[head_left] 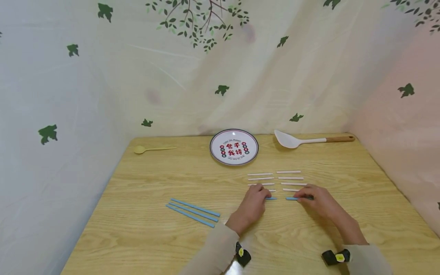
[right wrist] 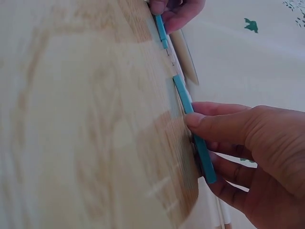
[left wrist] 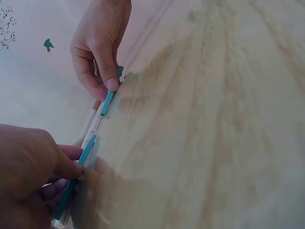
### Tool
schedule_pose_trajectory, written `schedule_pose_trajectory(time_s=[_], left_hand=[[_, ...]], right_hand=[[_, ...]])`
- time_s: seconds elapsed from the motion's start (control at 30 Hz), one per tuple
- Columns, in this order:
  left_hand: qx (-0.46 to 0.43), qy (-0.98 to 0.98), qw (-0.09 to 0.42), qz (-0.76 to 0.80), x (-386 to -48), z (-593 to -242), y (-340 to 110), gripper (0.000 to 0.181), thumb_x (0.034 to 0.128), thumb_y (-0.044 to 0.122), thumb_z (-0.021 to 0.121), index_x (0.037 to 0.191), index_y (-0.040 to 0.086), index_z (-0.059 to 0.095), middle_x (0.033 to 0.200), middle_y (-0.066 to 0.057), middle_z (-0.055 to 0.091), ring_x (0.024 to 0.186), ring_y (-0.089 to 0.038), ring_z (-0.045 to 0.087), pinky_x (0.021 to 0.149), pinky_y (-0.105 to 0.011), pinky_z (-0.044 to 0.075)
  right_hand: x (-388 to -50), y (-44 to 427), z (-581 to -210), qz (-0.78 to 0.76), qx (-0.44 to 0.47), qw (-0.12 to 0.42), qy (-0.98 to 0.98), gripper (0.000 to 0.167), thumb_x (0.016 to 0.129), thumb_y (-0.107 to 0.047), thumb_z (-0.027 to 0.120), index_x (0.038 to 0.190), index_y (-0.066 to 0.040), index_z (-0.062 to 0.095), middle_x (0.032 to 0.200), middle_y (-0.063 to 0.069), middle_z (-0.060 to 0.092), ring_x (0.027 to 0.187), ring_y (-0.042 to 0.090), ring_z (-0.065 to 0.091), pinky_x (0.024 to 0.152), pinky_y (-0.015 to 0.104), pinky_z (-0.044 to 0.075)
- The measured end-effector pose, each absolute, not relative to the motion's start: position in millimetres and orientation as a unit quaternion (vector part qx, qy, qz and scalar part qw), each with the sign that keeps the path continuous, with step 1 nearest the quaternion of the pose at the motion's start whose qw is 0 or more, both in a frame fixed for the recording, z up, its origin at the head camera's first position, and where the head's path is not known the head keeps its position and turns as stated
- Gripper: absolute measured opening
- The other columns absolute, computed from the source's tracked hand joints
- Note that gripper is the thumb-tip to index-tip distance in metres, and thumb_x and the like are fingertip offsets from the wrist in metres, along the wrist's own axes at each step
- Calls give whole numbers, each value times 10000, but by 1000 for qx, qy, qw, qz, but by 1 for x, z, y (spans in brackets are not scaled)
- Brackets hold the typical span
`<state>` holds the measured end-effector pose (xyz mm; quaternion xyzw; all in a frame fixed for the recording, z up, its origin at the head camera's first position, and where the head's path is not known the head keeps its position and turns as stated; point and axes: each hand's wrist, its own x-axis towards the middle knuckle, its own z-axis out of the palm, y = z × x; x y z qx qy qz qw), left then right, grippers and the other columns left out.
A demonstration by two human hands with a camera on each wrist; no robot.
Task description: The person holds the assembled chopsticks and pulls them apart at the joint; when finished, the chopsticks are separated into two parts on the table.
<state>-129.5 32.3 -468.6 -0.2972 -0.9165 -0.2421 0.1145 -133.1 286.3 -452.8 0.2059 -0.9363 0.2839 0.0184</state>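
My left hand [head_left: 251,204] pinches a short blue stick [left wrist: 86,156] between thumb and fingers, low over the wooden table. Opposite it, my right hand [head_left: 321,200] grips another short blue stick [right wrist: 203,151] by thumb and fingertips. The two pieces point end to end, with a small gap between them. Just beyond them, short white sticks lie in two columns: a left column [head_left: 260,178] and a right column [head_left: 290,178]. The left hand partly covers the nearest ones on its side. Three longer blue sticks [head_left: 192,212] lie side by side, left of the left hand.
At the back of the table [head_left: 137,236] stands a white plate [head_left: 252,154] with red characters. A white spatula [head_left: 288,141] with a wooden handle lies to its right, a yellow spoon [head_left: 139,149] far left. A patterned cloth [head_left: 192,91] hangs behind.
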Motion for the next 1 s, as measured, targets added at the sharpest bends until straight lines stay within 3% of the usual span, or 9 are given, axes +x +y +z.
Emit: schedule_pose_trajectory(time_s=[1.0], left_hand=[[-288, -918, 88, -257, -132, -467, 36, 259, 879, -18, 577, 1011, 143, 731, 945, 19, 582, 831, -129, 504, 788, -177, 413]], right_hand=[[-129, 285, -451, 270, 189, 32, -944, 177, 817, -28, 716, 939, -153, 746, 926, -16, 657, 819, 115, 591, 687, 263, 493]])
